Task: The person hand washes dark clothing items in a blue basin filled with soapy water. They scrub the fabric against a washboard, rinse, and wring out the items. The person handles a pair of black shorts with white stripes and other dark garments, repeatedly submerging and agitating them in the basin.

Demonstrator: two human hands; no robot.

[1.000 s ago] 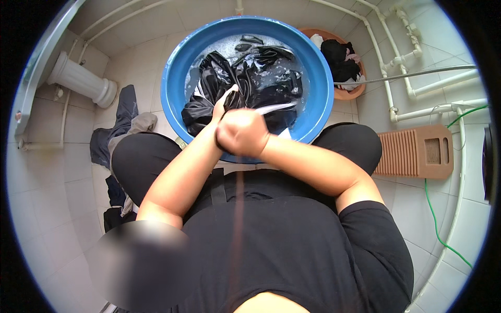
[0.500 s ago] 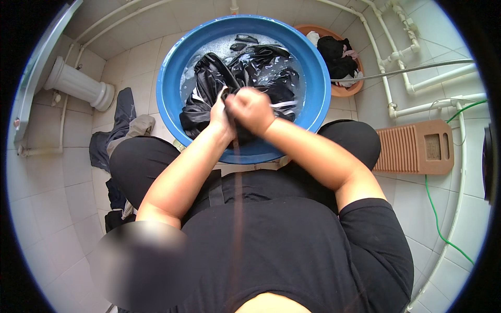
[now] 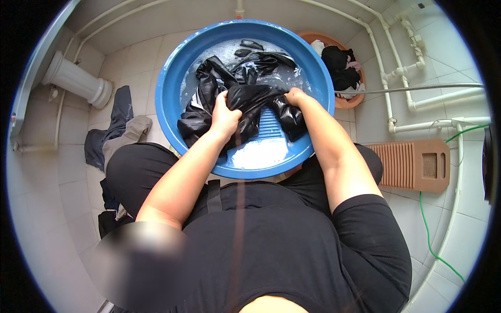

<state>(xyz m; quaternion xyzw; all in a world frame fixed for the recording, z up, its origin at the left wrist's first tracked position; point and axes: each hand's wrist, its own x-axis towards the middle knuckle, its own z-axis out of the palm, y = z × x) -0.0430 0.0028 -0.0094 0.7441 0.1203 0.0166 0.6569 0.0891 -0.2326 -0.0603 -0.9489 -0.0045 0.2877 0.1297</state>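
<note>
My left hand and right hand hold a wet black garment stretched over a blue tub.

Both grips are closed on cloth, the right one's fingertips mostly hidden; the taut stretch lies directly between them, its long axis running left to right and tilting slightly away from me at the right, neither hand nearer. Below it, one blue ridged panel shows inside the one tub; the black folds overlap, so I cannot count separate pieces. Outward to my right: one orange basin of laundry, one brown washboard. To my left: one white pedestal.
</note>
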